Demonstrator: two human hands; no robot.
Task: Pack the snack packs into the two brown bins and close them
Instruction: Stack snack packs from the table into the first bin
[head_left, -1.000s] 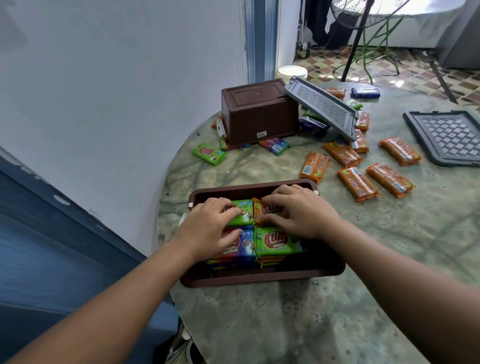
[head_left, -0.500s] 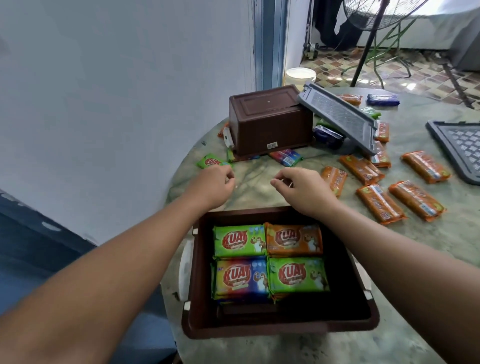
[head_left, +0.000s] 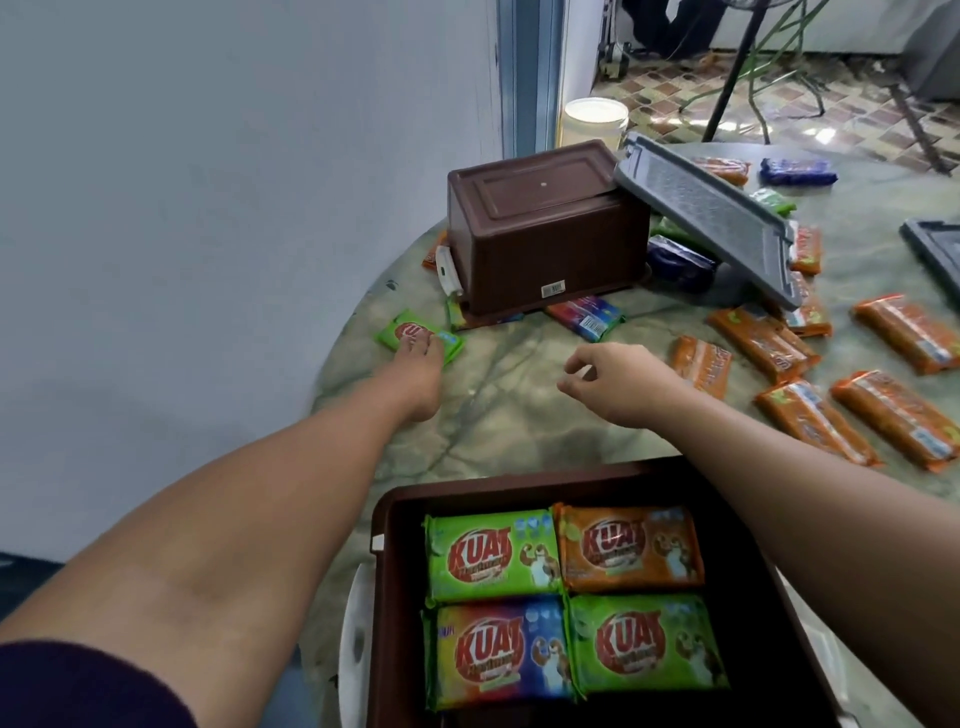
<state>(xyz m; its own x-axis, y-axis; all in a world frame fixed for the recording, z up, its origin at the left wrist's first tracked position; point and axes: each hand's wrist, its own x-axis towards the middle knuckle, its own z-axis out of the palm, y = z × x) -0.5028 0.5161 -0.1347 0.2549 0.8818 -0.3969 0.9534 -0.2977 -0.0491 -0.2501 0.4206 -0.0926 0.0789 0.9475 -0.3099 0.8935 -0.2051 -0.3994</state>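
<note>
Left hand: fingers lying flat on the green snack pack, not yet curling round it
Green pack: lying at the far-left tabletop edge, long axis slanting right
Right hand: hovering empty, fingers loosely apart, farther off
Open bin: sitting nearest, four packs showing

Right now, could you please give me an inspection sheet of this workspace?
Surface: round marbled green table, scattered with packs.
Job's things: near brown bin open, four packs showing on top; far brown bin upside down on several packs; grey lid propped against it; second lid at right edge.
Clutter: orange packs loose on the right; blue pack far back.
Grippers: left hand on a green pack; right hand hovering, empty.
Cables: nothing seen.
Surroundings: white wall, tiled floor, fan stand.
</note>
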